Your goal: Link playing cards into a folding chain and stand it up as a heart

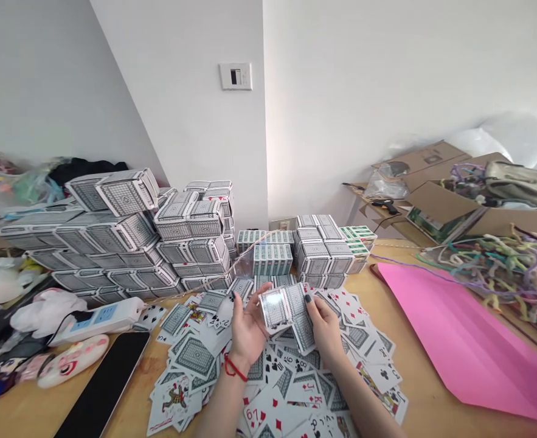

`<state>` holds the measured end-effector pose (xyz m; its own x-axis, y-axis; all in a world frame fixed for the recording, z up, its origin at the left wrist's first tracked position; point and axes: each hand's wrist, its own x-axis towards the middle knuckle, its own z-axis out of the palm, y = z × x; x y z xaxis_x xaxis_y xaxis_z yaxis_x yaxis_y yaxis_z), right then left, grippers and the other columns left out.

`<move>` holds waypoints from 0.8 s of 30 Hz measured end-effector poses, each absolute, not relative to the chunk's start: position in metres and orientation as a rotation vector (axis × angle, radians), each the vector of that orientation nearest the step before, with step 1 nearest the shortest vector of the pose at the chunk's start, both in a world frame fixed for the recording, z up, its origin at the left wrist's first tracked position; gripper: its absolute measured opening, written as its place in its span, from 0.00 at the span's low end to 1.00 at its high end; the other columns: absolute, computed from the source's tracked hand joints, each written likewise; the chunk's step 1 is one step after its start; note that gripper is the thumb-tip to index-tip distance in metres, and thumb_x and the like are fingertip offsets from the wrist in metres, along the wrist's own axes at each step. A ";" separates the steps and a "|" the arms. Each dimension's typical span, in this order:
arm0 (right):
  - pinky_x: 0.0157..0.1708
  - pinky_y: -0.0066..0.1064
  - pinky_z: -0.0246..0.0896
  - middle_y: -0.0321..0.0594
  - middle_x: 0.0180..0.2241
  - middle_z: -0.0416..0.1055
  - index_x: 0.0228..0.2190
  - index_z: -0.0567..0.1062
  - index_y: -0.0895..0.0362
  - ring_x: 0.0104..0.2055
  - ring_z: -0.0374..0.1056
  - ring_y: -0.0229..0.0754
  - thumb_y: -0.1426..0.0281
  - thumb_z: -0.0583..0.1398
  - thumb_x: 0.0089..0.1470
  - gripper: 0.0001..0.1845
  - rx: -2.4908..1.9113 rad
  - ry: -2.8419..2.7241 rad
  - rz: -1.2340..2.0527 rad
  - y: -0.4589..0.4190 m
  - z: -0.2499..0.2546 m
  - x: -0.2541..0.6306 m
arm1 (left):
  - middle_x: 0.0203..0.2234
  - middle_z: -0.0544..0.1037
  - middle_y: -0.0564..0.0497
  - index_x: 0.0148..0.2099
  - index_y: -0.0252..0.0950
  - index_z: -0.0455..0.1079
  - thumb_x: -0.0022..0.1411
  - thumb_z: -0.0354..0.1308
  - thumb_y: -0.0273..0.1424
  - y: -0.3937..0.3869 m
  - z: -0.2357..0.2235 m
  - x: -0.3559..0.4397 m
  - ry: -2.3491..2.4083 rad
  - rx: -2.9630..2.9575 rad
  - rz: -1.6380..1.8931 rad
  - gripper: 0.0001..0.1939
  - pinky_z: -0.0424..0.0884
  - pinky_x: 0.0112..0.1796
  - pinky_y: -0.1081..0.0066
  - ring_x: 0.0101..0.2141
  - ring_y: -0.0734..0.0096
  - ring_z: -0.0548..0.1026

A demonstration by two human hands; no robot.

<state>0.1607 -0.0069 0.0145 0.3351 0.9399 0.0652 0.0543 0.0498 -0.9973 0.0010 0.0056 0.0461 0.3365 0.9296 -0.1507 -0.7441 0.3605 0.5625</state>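
Observation:
My left hand (247,331) and my right hand (325,325) hold a sealed pack of playing cards (281,307) between them, just above the table. The pack has a grey patterned back and shiny clear wrapping. A loose piece of clear wrap (245,264) sticks up from the pack towards the back left. Both hands have fingers curled round the pack's ends. A red string circles my left wrist. Beneath the hands lie several loose playing cards (295,377), some face up, some face down.
Stacks of wrapped card packs (126,243) stand at the back left and centre (323,249) against the wall. A pink paper sheet (464,347) lies at right, with cardboard boxes (441,201) and coloured cords (500,261) behind. A power strip (97,319), black tablet (108,380) and toys lie left.

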 end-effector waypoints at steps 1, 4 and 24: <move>0.28 0.30 0.58 0.38 0.24 0.69 0.23 0.72 0.57 0.28 0.63 0.43 0.55 0.56 0.48 0.18 -1.324 -1.007 0.923 -0.007 0.015 0.161 | 0.45 0.72 0.38 0.52 0.33 0.64 0.54 0.45 0.55 0.006 0.048 -0.001 0.443 0.404 1.062 0.35 0.64 0.44 0.55 0.47 0.48 0.68; 0.30 0.31 0.59 0.39 0.27 0.70 0.29 0.73 0.56 0.31 0.64 0.44 0.54 0.57 0.47 0.18 -1.261 -0.970 0.974 -0.008 0.018 0.159 | 0.48 0.70 0.37 0.54 0.34 0.62 0.54 0.43 0.55 0.007 0.051 -0.004 0.334 0.359 0.920 0.36 0.61 0.45 0.52 0.49 0.47 0.66; 0.37 0.33 0.61 0.43 0.37 0.73 0.35 0.73 0.57 0.40 0.66 0.47 0.56 0.54 0.48 0.19 -1.327 -0.887 0.785 -0.006 0.011 0.158 | 0.41 0.76 0.45 0.51 0.41 0.65 0.44 0.65 0.27 0.001 0.035 0.020 0.778 0.662 1.093 0.29 0.67 0.45 0.59 0.42 0.58 0.73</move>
<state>0.1585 -0.0063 0.0113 0.4647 0.8808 0.0906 0.0168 0.0936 -0.9955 0.0195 0.0011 0.0348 0.2562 0.9414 -0.2194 -0.5158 0.3251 0.7926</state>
